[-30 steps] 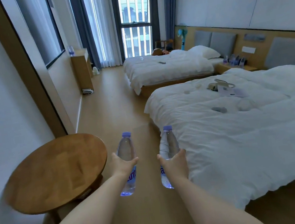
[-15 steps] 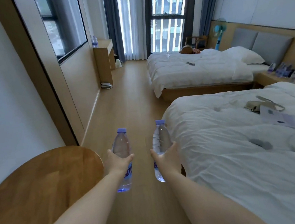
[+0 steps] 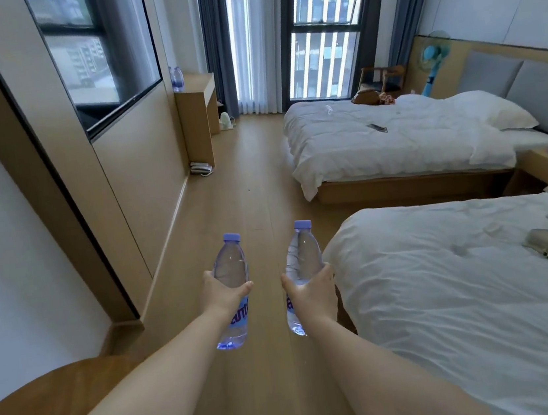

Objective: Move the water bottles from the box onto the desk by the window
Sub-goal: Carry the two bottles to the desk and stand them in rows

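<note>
The left hand (image 3: 222, 293) was wrapped around the middle of a clear water bottle (image 3: 231, 288) with a purple cap, the cap above the fingers and the labelled base below them. The right hand (image 3: 310, 289) gripped a second water bottle (image 3: 302, 266) likewise, upright, just beside the near bed (image 3: 450, 306). Far beyond the fingertips, against the left wall by the window (image 3: 323, 29), stood the desk (image 3: 197, 113), with more bottles (image 3: 176, 78) on it.

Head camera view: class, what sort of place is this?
Most likely a hotel twin room: two white made-up beds, a padded headboard and a built-in desk beside the window.
</note>
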A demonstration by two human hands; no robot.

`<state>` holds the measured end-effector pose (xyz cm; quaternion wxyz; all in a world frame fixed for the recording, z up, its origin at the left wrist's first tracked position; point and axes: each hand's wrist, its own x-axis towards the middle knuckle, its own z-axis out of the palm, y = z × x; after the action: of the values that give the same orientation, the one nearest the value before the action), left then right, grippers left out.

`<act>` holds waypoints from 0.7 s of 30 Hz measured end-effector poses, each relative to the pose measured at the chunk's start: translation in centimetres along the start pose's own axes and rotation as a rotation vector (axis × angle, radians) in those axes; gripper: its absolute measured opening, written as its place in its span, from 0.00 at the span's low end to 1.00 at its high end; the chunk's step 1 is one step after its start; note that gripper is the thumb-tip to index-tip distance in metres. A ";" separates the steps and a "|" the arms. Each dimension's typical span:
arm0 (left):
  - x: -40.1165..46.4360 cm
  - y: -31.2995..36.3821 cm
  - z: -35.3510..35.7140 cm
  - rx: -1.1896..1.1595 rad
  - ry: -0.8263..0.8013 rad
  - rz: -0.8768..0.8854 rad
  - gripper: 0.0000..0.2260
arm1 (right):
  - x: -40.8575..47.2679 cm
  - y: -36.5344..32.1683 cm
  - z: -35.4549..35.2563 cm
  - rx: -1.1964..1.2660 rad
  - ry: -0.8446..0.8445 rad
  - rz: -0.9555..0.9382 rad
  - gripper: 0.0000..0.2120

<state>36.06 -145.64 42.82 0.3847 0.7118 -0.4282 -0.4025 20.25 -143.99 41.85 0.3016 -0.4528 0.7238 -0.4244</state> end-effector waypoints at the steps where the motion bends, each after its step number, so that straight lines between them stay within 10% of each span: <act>1: 1.8 0.7 0.4 -0.002 -0.006 -0.009 0.26 | 1.7 -0.6 0.6 -0.006 0.000 0.003 0.32; 21: 45.1 15.9 11.3 -0.111 0.093 -0.104 0.28 | 46.5 -11.2 15.4 0.020 -0.115 -0.021 0.32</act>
<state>35.04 -194.75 41.75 0.4216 0.7285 -0.3495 -0.4116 18.37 -194.18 42.28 0.3429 -0.4810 0.6961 -0.4081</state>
